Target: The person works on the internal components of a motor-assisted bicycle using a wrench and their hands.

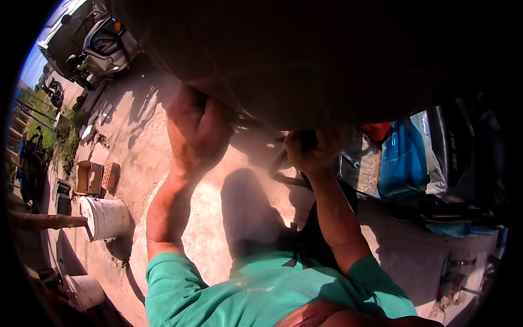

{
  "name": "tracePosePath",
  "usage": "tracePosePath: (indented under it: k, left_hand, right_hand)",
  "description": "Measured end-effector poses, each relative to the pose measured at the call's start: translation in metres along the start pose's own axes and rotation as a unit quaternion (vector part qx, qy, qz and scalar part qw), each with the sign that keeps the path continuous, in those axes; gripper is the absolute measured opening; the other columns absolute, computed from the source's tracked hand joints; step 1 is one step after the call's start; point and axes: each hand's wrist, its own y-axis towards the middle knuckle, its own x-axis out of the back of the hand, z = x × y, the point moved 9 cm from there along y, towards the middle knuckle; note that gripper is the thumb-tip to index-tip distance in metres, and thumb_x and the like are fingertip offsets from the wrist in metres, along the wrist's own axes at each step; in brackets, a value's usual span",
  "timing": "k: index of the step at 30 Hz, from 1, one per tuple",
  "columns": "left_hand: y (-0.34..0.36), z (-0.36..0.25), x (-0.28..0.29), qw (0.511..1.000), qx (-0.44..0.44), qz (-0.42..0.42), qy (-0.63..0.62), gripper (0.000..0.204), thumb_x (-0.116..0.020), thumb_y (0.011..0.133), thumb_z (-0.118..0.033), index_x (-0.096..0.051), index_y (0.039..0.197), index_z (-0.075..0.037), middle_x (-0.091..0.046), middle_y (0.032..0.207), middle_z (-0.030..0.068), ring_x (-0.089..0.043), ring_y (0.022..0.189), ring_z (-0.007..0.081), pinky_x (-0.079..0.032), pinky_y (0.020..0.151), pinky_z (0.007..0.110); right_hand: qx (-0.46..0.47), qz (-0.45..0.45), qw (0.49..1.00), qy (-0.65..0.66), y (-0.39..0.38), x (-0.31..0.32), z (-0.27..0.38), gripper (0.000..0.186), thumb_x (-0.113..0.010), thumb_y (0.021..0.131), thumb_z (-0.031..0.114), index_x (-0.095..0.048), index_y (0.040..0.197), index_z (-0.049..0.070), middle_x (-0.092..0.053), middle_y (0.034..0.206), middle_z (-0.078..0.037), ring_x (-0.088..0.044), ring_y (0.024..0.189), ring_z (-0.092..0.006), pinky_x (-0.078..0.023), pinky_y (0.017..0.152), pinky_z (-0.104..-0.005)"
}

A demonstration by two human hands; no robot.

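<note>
Holding both bare hands up at the lower edge of a big dark mass (pixel 283 65), spread across the top of the view and too shadowed to name. Curling the left hand (pixel 199 125) just under that edge, knuckles bent, fingertips lost in shade; cannot tell whether gripping anything. Curling the right hand (pixel 313 150) at the same edge too, beside a dark curved piece (pixel 279 170); again, cannot tell whether closed on something. Wearing a green shirt (pixel 250 294), with a greyish trouser leg (pixel 248 207) between the forearms, over sunlit ground (pixel 144 163).

Looking right now: spotting a wrench (pixel 348 158) near the right hand, then something red (pixel 377 131), then a blue sheet-like thing (pixel 403 161) next to clear plastic (pixel 433 163).

Glancing left: finding a brick (pixel 110 176) beside a brown box (pixel 88 177), two white buckets (pixel 109 218) below, and a motor vehicle (pixel 106 46) at upper left.
</note>
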Motion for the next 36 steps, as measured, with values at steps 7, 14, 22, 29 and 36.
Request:
tracePosePath:
  k: [7,14,22,29,36]
  left_hand:
    - [-0.119,0.026,-0.046,0.964,-0.233,0.039,0.122,0.032,-0.052,0.099,-0.010,-0.055,0.128,0.005,-0.069,0.097,0.0200,-0.068,0.074,0.0262,-0.056,0.065,0.035]
    - [-0.132,0.077,-0.055,0.996,-0.046,0.042,-0.059,0.036,-0.047,0.101,-0.010,-0.050,0.134,0.004,-0.067,0.114,0.0239,-0.069,0.094,0.0281,-0.058,0.080,0.040]
    - [-0.062,0.175,-0.061,0.990,0.044,0.129,-0.029,0.042,-0.066,0.094,-0.009,-0.059,0.135,-0.001,-0.070,0.118,0.0145,-0.068,0.108,0.0249,-0.054,0.094,0.037]
    - [0.104,0.162,-0.038,0.955,-0.210,0.074,0.197,0.022,-0.077,0.080,-0.005,-0.073,0.102,-0.003,-0.071,0.102,0.0181,-0.069,0.094,0.0344,-0.057,0.080,0.042]
    - [0.083,0.188,-0.007,0.976,-0.129,-0.002,0.174,0.021,-0.067,0.089,-0.011,-0.072,0.107,-0.005,-0.070,0.099,0.0175,-0.070,0.093,0.0322,-0.056,0.079,0.041]
  right_hand:
    - [-0.042,0.033,0.999,0.006,-0.015,-0.006,-0.010,0.023,-0.074,0.077,0.017,-0.075,0.098,0.007,-0.074,0.099,-0.008,-0.071,0.088,-0.0248,-0.054,0.082,-0.0388]
    - [0.054,0.129,0.990,0.025,-0.006,-0.013,0.015,0.023,-0.071,0.083,0.013,-0.076,0.104,0.003,-0.075,0.101,-0.010,-0.073,0.090,-0.0211,-0.056,0.085,-0.0322]
    - [-0.017,0.099,0.992,0.079,-0.022,-0.010,-0.008,0.033,-0.068,0.087,0.012,-0.070,0.119,0.003,-0.071,0.116,-0.010,-0.071,0.100,-0.0208,-0.055,0.091,-0.0339]
    - [0.023,0.052,0.998,0.022,-0.018,-0.012,-0.001,0.044,-0.070,0.091,0.020,-0.060,0.133,0.008,-0.068,0.122,-0.010,-0.068,0.111,-0.0257,-0.052,0.099,-0.0411]
    - [0.044,0.048,0.998,-0.024,-0.009,-0.006,0.003,0.041,-0.071,0.091,0.024,-0.062,0.130,0.013,-0.068,0.122,-0.012,-0.064,0.114,-0.0315,-0.049,0.097,-0.0445]
